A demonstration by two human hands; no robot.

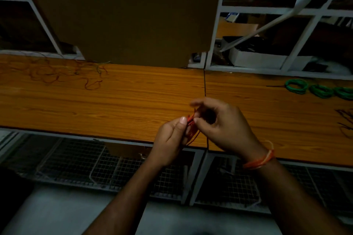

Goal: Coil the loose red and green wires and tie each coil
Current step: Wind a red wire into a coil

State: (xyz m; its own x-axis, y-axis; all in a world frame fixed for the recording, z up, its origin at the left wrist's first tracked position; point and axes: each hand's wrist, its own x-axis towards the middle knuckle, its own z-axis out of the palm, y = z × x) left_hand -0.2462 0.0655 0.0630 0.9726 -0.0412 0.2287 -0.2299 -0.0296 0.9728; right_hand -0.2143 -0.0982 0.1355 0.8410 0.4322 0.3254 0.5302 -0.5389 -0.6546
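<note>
Hands pinching red wire coil, fingers curled, above table

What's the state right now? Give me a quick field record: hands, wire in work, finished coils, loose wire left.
left hand: pinches the red wire coil
right hand: fingers curled at the same coil, pinching it
finished coils: three green coils lying in a row, far right on the wooden bench
loose wire: tangle of thin wires at far left of bench
tie status: cannot tell, too dim and blurred
</note>
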